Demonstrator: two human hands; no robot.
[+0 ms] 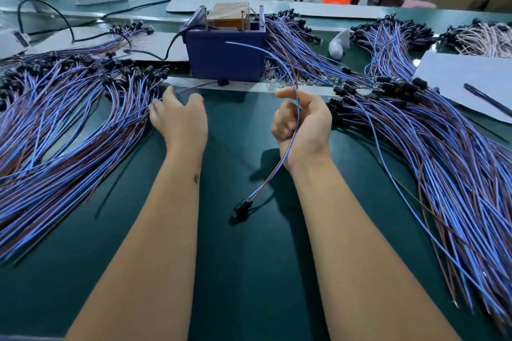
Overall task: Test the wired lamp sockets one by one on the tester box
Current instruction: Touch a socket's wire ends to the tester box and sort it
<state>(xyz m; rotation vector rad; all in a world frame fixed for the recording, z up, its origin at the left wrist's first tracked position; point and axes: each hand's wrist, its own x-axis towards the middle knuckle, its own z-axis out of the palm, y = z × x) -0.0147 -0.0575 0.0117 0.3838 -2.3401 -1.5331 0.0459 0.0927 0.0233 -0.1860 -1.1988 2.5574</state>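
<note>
1. Blue and brown twin leads are held in the right hand (302, 124), fingers curled round them mid-length; the black lamp socket (243, 206) on their lower end hangs just above the green belt (241, 271), its shadow beneath it.
2. The free lead ends (266, 50) are arched up and forward, in front of the blue tester box (225, 55); contact with the box cannot be confirmed.
3. The left hand (180, 116) is laid at the edge of the left-hand heap of wired sockets (69, 113), fingers spread and mostly straight, tips among the wires. Whether a wire is pinched cannot be told.
4. A second heap (432, 141) is spread to the right; which heap is tested stock is not shown.
5. Step judged: one piece in hand on the right, either going to or coming off the tester, while the left hand is occupied at its heap.
6. Next move, if testing is pending: bare ends must be steered onto the upright pins (243, 18) on top of the box, both leads touching separately, socket kept in sight.
</note>
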